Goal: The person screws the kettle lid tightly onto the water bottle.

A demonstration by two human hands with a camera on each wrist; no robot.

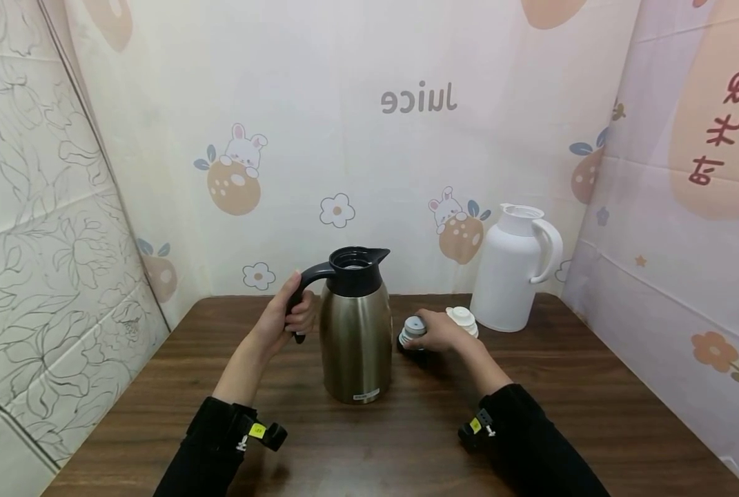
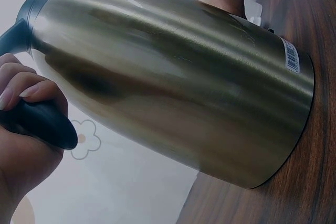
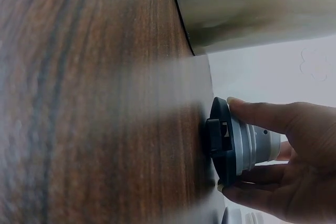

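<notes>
Gripping a metal jug (image 1: 357, 345) with the left hand (image 1: 284, 314); pinching a grey stopper (image 3: 243, 142) with the right hand (image 1: 439, 331).
Curling left-hand fingers around the black handle (image 1: 314, 273), on the left side of the metal jug; standing upright on the wooden table (image 1: 369, 449), mouth uncovered, spout (image 1: 379, 255) pointing right. Clamping thumb and fingertips about the stopper, just right of the metal jug; facing black rim downward, not showing clearly whether touching the table. Noting a white lid (image 1: 462, 318) farther right of the metal jug, and a white jug (image 1: 504, 276) standing behind and right.
</notes>
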